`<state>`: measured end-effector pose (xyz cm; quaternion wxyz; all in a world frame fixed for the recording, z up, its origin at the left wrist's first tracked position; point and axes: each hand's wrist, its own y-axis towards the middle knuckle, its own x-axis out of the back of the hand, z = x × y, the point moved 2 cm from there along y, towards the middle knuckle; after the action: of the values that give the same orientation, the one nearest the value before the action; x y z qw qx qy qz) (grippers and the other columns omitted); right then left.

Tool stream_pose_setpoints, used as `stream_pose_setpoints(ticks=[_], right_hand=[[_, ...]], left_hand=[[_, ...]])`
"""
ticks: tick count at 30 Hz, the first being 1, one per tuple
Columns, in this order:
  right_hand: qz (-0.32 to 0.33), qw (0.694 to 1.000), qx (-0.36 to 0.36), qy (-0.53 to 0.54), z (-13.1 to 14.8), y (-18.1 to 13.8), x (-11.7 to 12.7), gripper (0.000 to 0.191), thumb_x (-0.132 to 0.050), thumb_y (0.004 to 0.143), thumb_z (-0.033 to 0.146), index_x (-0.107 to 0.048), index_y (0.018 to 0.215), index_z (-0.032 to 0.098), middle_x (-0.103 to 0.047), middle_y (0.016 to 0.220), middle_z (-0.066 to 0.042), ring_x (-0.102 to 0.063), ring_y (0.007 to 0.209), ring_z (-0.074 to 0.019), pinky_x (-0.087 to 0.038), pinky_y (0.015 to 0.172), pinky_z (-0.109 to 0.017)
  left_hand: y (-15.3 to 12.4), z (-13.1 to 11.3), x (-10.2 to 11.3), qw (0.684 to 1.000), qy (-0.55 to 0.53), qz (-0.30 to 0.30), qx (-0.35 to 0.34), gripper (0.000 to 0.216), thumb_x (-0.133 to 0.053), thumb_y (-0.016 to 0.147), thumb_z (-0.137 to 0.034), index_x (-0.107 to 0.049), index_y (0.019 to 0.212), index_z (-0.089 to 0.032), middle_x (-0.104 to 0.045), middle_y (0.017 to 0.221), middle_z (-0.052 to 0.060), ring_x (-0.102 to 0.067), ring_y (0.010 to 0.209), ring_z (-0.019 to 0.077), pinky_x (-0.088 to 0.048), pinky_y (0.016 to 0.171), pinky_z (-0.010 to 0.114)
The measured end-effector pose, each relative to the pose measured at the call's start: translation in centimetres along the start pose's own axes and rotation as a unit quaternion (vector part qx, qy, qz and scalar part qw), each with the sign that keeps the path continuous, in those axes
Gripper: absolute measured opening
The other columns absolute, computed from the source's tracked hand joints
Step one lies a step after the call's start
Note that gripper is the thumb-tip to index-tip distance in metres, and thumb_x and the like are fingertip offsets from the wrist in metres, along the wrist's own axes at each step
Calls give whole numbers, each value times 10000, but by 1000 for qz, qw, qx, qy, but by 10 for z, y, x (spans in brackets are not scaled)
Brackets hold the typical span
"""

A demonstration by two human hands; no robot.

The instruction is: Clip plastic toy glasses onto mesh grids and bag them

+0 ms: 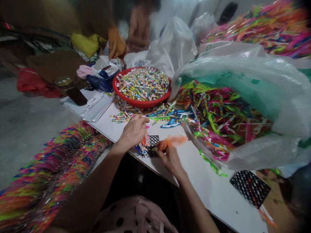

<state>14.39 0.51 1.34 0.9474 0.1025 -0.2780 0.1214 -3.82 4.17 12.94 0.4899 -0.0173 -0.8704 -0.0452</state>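
A small black perforated rack (pixel 153 141) lies at the near edge of the white table, with colourful pieces filling its left side. My left hand (pixel 135 130) is at the rack's left edge, its fingers curled down by white, pink and orange pieces (pixel 144 142); what they grip is hidden. Over the rack's right side, my right hand (pixel 171 158) pinches an orange plastic piece (pixel 176 141), smeared by motion and sticking out to the right. Loose printed tubes (pixel 121 116) and blue plastic pieces (pixel 171 123) lie just beyond my hands.
A red basin (pixel 142 104) heaped with small printed tubes stands ahead. To the right, a large plastic bag (pixel 262 153) gapes over colourful strips. Another black rack (pixel 250 187) lies at right. Bundled colourful pieces (pixel 55 168) cover the floor at left. A person (pixel 139 29) sits opposite.
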Motion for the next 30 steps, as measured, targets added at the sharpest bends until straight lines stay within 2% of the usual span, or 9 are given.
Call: stream_pose_setpoints(ticks=[5, 8, 13, 16, 19, 21, 24, 27, 30], right_hand=[[-34, 996, -57, 62, -6, -23, -43, 182, -488, 875, 294, -573, 1005, 199, -655, 931, -54, -609, 843, -170, -477, 810, -316], [36, 995, -66, -58, 6, -8, -44, 168, -484, 873, 235, -587, 985, 164, -661, 961, -95, -620, 898, -195, -469, 808, -302], [146, 937, -130, -288, 36, 7, -57, 251, -427, 842, 75, -591, 1028, 116, -667, 948, -153, -652, 843, -224, -458, 679, -281], [195, 942, -85, -259, 30, 18, -48, 217, -454, 867, 142, -594, 1032, 127, -676, 945, -121, -648, 812, -197, -446, 653, -256], [258, 946, -5, -196, 9, 48, -9, 158, -514, 859, 223, -634, 955, 183, -686, 894, -41, -633, 809, -156, -428, 669, -212], [165, 944, -26, -286, -5, 82, 27, 208, -466, 867, 167, -631, 994, 174, -675, 944, -63, -627, 863, -173, -427, 705, -230], [35, 892, -95, -440, -15, 132, 62, 312, -362, 886, 83, -606, 1076, 127, -618, 1088, -151, -615, 945, -211, -438, 720, -263], [24, 875, -102, -472, -14, 154, 67, 306, -357, 886, 72, -623, 1034, 103, -585, 1130, -189, -602, 981, -226, -447, 720, -266], [27, 876, -84, -474, -14, 138, 63, 287, -362, 901, 101, -621, 1022, 120, -600, 1103, -170, -595, 987, -227, -443, 720, -268]], left_hand=[[-1, 0, -1, 1000, 6, -5, -9, 401, -339, 848, -152, -655, 1095, -149, -575, 1088, 83, -555, 1046, 209, -429, 971, 341], [-1, -1, -3, 1000, 2, -15, -16, 391, -341, 856, -162, -652, 1093, -150, -574, 1073, 82, -553, 1042, 207, -428, 965, 337], [0, -2, -5, 1000, 0, -12, -15, 407, -288, 924, -288, -649, 1049, -146, -575, 1031, 96, -543, 1037, 229, -421, 948, 373], [3, 2, -4, 1000, -3, -12, 4, 431, -262, 937, -339, -652, 962, -158, -572, 1020, 97, -533, 1042, 231, -412, 950, 378], [3, 6, -3, 1000, -16, -4, 0, 435, -245, 937, -350, -644, 941, -176, -571, 1004, 87, -529, 1037, 221, -397, 958, 376], [2, 6, -1, 1000, -25, -4, 3, 439, -237, 931, -352, -640, 950, -178, -570, 1015, 88, -531, 1028, 222, -397, 951, 382], [1, 4, 0, 999, -32, -5, 12, 441, -235, 921, -350, -635, 954, -168, -563, 1032, 95, -530, 1022, 226, -395, 948, 390], [0, 2, 2, 999, -37, 7, 10, 439, -235, 919, -343, -631, 945, -157, -557, 1007, 98, -529, 1008, 224, -394, 944, 390], [0, 3, 3, 999, -43, 8, 7, 436, -233, 924, -344, -628, 945, -160, -550, 985, 91, -533, 984, 218, -401, 925, 387]])
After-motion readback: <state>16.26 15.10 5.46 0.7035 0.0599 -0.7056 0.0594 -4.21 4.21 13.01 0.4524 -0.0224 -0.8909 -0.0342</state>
